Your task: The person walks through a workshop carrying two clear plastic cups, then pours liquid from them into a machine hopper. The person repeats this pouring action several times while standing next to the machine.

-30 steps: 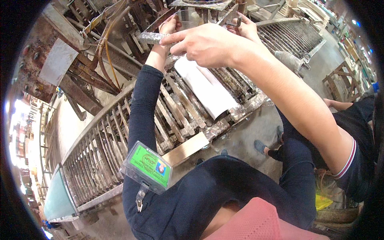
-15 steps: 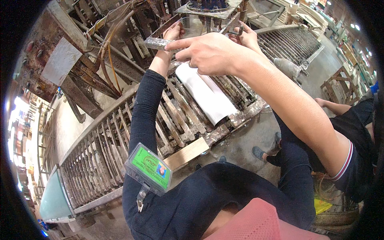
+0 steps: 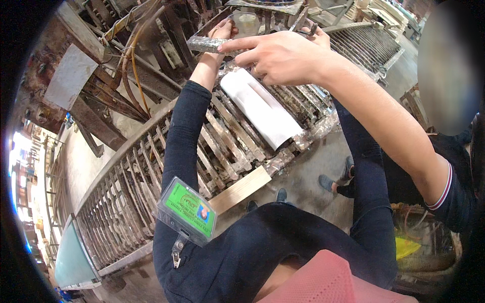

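Note:
My left hand (image 3: 222,31) reaches out past the slatted rack, its fingers curled at the edge of something clear and hard to make out. My right hand (image 3: 318,38) is closed beside a dark metal handle (image 3: 306,29) at the far side. It is partly hidden behind a co-worker's bare forearm, and what it grips does not show. The co-worker's hand (image 3: 283,58) crosses between my arms, with fingertips on a worn metal bar (image 3: 204,44) over my left wrist. Below that hand, a white sheet, folded or rolled (image 3: 260,108), lies on the slats.
The slatted rack (image 3: 126,194) runs from lower left to upper right, with a pale wood strip (image 3: 242,189) along its near edge. Rusty machinery with hanging cables (image 3: 134,65) stands at left. A greenish panel (image 3: 76,252) leans at the rack's left end. The co-worker stands close at right.
The view has shifted a little. The co-worker's hand sits slightly higher and farther right, and the co-worker's head has come into view at right. Both my hands remain at the far side.

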### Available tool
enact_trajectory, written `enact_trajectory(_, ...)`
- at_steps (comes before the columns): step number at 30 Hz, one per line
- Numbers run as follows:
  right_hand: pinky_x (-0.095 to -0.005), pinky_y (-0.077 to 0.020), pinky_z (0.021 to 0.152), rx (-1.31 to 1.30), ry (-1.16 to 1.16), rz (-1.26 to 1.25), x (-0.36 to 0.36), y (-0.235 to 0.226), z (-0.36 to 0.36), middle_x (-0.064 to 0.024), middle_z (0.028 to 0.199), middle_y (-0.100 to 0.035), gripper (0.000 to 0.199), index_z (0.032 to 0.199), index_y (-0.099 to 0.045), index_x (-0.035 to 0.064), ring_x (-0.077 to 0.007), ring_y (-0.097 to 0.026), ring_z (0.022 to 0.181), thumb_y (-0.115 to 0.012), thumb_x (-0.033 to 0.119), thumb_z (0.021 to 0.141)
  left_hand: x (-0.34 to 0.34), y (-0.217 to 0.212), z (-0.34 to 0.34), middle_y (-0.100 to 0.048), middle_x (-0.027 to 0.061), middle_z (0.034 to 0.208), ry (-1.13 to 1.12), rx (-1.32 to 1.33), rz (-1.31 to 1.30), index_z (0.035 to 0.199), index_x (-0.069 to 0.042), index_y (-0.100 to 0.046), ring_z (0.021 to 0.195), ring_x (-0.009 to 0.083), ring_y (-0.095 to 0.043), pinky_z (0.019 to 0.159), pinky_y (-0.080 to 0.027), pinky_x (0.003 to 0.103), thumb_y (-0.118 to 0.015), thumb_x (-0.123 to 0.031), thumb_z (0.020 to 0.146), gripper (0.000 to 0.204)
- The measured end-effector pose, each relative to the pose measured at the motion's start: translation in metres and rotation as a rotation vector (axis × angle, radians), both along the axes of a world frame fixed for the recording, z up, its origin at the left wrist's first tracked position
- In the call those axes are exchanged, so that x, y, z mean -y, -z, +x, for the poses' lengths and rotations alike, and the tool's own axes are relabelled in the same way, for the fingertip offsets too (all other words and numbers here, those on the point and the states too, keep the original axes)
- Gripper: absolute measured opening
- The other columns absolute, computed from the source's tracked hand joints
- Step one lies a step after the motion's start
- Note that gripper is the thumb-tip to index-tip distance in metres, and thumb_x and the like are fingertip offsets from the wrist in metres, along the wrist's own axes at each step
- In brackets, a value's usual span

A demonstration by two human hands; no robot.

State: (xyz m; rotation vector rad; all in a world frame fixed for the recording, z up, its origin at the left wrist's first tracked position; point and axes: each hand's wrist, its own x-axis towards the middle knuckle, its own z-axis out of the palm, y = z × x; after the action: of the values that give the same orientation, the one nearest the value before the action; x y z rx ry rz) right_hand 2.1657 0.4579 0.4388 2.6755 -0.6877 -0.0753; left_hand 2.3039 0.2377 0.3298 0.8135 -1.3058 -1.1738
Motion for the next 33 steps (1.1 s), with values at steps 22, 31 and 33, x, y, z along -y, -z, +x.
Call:
enact_trajectory(22,-0.0336,-0.0574,0.058,2.287,0.423,0.684,0.119,0.104,-0.103,-0.0056,0.089,-0.054,0.06,0.13,-0.039,0.0099,-0.0212,-0.062,0.066,-0.044,-0.017,0.077,-0.004,0.0,-0.005,-0.054,-0.0034,0.083,0.11,-0.173,0.066,0.119,-0.004,-0.052,0.062,0.004,-0.046,0.057,-0.04,0.018,-0.051,-0.023,0.091,0.033)
enact_trajectory(31,-0.0322,-0.0546,0.051,2.323,0.467,0.632,0.112,0.097,-0.1,-0.0085,0.092,-0.057,0.055,0.132,-0.036,0.0059,-0.0212,-0.062,0.058,-0.052,-0.005,0.081,0.006,0.004,-0.007,-0.046,-0.0043,0.069,0.117,-0.197,0.083,0.106,-0.003,-0.056,0.058,0.0054,-0.042,0.05,-0.035,0.02,-0.058,-0.028,0.088,0.031)
enact_trajectory(33,-0.0325,-0.0547,0.051,2.416,0.424,0.709,0.11,0.096,-0.101,-0.0095,0.093,-0.058,0.055,0.132,-0.036,0.0059,-0.0215,-0.062,0.057,-0.051,-0.006,0.08,0.009,0.005,-0.008,-0.049,-0.0039,0.069,0.138,-0.24,0.095,0.102,-0.003,-0.057,0.056,0.0047,-0.042,0.049,-0.035,0.021,-0.06,-0.026,0.087,0.028)
